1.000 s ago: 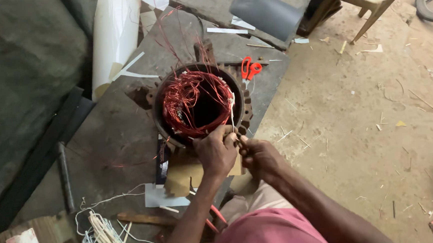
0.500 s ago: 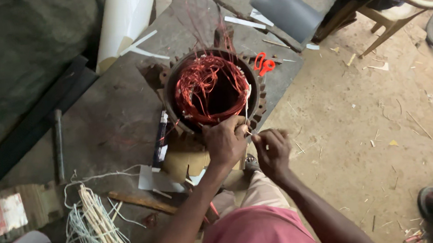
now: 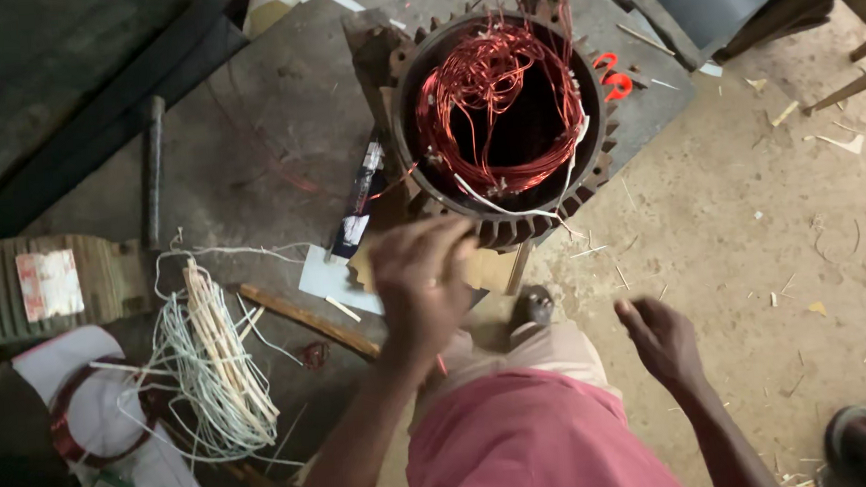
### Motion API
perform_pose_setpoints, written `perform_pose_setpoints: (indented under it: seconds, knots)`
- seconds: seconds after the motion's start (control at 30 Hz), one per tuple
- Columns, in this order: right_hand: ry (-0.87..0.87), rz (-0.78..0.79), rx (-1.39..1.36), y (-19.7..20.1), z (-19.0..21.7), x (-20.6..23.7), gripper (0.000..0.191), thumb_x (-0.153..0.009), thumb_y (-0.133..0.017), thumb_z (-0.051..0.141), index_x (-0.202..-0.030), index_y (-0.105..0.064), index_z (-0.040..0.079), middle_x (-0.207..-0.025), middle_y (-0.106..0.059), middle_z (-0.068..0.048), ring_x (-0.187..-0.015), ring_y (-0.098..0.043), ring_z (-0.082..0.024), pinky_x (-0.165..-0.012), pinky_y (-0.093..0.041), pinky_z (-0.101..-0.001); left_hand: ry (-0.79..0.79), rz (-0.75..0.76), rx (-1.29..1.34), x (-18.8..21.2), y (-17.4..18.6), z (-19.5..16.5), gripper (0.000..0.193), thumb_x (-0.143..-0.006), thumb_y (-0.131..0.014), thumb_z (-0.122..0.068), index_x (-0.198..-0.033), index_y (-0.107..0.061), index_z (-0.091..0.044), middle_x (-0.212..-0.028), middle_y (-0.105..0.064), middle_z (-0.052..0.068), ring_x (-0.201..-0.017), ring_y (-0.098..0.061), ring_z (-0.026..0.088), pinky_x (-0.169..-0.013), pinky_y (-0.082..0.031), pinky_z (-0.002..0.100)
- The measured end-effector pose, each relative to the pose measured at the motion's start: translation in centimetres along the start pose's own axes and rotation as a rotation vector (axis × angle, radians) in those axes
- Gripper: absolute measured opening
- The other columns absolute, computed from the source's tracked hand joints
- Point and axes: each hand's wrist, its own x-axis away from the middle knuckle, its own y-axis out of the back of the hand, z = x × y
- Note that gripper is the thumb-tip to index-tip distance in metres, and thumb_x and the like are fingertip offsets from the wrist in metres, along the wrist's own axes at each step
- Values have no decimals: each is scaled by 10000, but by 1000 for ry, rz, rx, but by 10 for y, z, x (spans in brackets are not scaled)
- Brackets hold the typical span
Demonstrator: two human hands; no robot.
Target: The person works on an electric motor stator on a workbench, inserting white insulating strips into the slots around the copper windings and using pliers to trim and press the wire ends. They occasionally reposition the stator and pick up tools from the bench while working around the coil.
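At nine o'clock a ribbed grey motor housing (image 3: 40, 288) lies on its side, with a pale rectangular label (image 3: 49, 284) edged in red stuck to its flank. Below it, toward seven o'clock, a coil of copper wire (image 3: 93, 425) rests on white paper, and beside that lies a tangle of white cord (image 3: 211, 377) around a bundle of pale sticks (image 3: 220, 337). A dark metal rod (image 3: 152, 170) runs from eleven to eight o'clock on the grey surface (image 3: 246, 135). Near the centre a slim tube (image 3: 355, 203) with a dark and white label points up toward the stator.

The motor stator (image 3: 501, 119) stands at twelve o'clock on the surface, its bore axis upright and its open mouth facing the camera, red copper windings (image 3: 499, 89) looped inside. Red-handled scissors (image 3: 611, 77) lie at its one o'clock edge.

The left hand (image 3: 420, 284) hovers blurred just below the stator's six o'clock rim, fingers curled; I cannot tell whether it holds anything. The right hand (image 3: 664, 340), at five o'clock and apart from the stator, is loosely curled and seems empty.
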Motion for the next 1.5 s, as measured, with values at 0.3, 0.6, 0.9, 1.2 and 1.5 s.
perform_pose_setpoints:
  seconds: [0.3, 0.6, 0.9, 1.2, 1.5]
  knots:
    - [79, 200, 418, 26, -63, -3, 376, -884, -653, 472, -969, -773, 126, -870, -781, -106, -827, -746, -315, -739, -575, -428, 695, 249, -543, 161, -5, 39, 531, -777, -746, -359, -1202, -624, -64, -984, -712, 193, -892, -680, 408, -733, -530, 510]
    - [281, 290, 382, 43, -37, -41, 318, -920, -639, 393, -942, -753, 97, -900, -744, -108, -837, -707, -338, -742, -547, -446, 1003, 374, -570, 156, -19, 46, 477, -906, -647, -360, -1215, -604, 1, -1048, -714, 213, -972, -709, 345, -841, -561, 469]
    - [362, 378, 339, 44, -58, -60, 319, -891, -646, 397, -957, -770, 111, -937, -766, -98, -857, -720, -333, -737, -557, -439, 1324, -10, 8, 159, 38, 18, 376, -932, -635, -388, -1060, -659, -35, -782, -605, 100, -705, -580, 251, -654, -449, 450]
    - [442, 376, 54, 68, -24, -55, 341, -841, -747, 379, -992, -769, 74, -977, -781, -65, -865, -756, -240, -731, -607, -397, 1048, -330, -78, 187, -5, -26, 386, -985, -550, -386, -1011, -630, -9, -746, -571, 28, -665, -532, 133, -611, -445, 367]
    - [924, 605, -662, 60, 38, -21, 956, -810, -805, 309, -1569, -323, -15, -1534, -464, -185, -1452, -392, -304, -1122, -340, -420, 453, 236, 83, 141, -90, -154, 144, -942, -693, -197, -857, -649, -91, -740, -673, 77, -634, -669, 218, -578, -511, 373]
